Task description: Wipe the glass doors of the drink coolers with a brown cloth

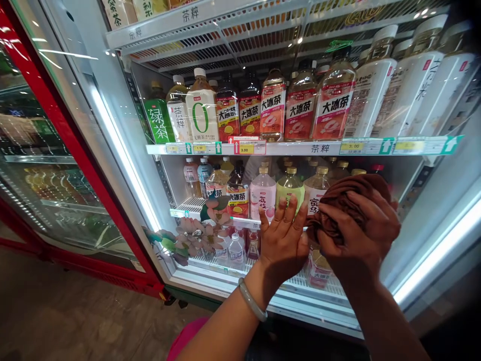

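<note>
My left hand (284, 245), with a pale bangle (251, 300) on its wrist, lies flat with fingers spread against the glass door of a lit drinks cooler. Just right of it, my right hand (361, 230) grips a bunched brown cloth (349, 200) against the same glass. Behind the hands, through the glass, stand a pink-labelled bottle (262, 193) and a yellow-green bottle (290, 185) on the middle shelf. A flower decal (199, 233) shows on the glass left of my left hand.
An upper shelf edge (285, 149) carries price tags below a row of tea bottles. The red frame (93, 165) of a neighbouring cooler slants down the left side. Grey floor (75, 311) shows at the lower left.
</note>
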The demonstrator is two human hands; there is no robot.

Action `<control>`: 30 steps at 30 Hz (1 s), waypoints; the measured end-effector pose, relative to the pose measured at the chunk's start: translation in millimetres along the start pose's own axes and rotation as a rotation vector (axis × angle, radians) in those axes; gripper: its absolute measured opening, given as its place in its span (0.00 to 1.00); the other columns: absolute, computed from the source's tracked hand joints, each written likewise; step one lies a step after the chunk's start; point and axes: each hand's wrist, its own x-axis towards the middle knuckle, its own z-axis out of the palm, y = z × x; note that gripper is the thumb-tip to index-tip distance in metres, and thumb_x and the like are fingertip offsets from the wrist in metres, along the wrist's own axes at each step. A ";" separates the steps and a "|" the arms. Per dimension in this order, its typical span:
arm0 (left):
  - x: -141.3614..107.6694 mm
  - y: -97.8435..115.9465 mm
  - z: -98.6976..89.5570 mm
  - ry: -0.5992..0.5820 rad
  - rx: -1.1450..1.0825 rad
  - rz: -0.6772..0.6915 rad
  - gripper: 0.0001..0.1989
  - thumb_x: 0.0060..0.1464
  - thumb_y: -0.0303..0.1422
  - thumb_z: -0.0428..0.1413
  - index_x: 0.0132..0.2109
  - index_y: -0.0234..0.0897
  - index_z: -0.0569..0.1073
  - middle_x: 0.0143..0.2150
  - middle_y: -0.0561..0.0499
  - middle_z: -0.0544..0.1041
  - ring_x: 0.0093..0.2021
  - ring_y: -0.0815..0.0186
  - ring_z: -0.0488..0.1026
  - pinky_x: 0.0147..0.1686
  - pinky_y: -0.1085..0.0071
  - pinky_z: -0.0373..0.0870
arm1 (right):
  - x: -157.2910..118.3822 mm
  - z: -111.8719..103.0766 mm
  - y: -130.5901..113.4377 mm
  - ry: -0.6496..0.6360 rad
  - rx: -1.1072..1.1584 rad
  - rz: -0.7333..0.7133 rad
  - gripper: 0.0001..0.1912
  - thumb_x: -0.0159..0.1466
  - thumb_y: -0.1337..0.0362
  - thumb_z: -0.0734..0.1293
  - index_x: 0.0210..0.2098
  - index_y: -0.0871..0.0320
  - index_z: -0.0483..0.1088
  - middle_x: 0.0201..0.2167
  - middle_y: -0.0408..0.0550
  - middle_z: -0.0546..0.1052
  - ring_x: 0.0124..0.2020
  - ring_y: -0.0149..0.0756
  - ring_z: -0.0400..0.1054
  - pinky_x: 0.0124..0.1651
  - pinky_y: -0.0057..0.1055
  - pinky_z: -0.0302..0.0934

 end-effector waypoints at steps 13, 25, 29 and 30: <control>6.8 21.3 5.8 -0.023 -0.051 -0.045 0.38 0.65 0.29 0.46 0.79 0.37 0.46 0.79 0.46 0.53 0.81 0.58 0.43 0.78 0.46 0.22 | -1.5 -23.0 24.5 -0.040 -0.048 0.007 0.15 0.57 0.64 0.77 0.44 0.51 0.81 0.54 0.54 0.75 0.64 0.65 0.66 0.69 0.70 0.58; 13.1 28.7 2.7 -0.030 -0.087 -0.073 0.37 0.67 0.27 0.45 0.79 0.37 0.44 0.79 0.44 0.53 0.81 0.61 0.39 0.78 0.49 0.21 | -1.8 -26.0 26.3 -0.083 0.069 -0.124 0.13 0.54 0.70 0.76 0.38 0.51 0.80 0.44 0.47 0.79 0.55 0.51 0.73 0.64 0.55 0.68; 11.6 31.3 2.7 -0.051 -0.075 -0.080 0.36 0.67 0.28 0.45 0.79 0.36 0.46 0.79 0.44 0.55 0.81 0.60 0.39 0.78 0.49 0.21 | -3.8 -31.0 29.3 -0.071 -0.032 0.016 0.14 0.57 0.66 0.76 0.43 0.53 0.81 0.53 0.55 0.74 0.63 0.62 0.67 0.69 0.66 0.58; 11.6 32.0 2.6 -0.059 -0.076 -0.080 0.36 0.67 0.28 0.45 0.79 0.36 0.47 0.79 0.44 0.55 0.81 0.60 0.39 0.78 0.49 0.21 | -5.5 -29.2 25.2 -0.072 -0.046 0.047 0.15 0.58 0.66 0.75 0.46 0.53 0.81 0.56 0.56 0.73 0.66 0.64 0.64 0.71 0.68 0.55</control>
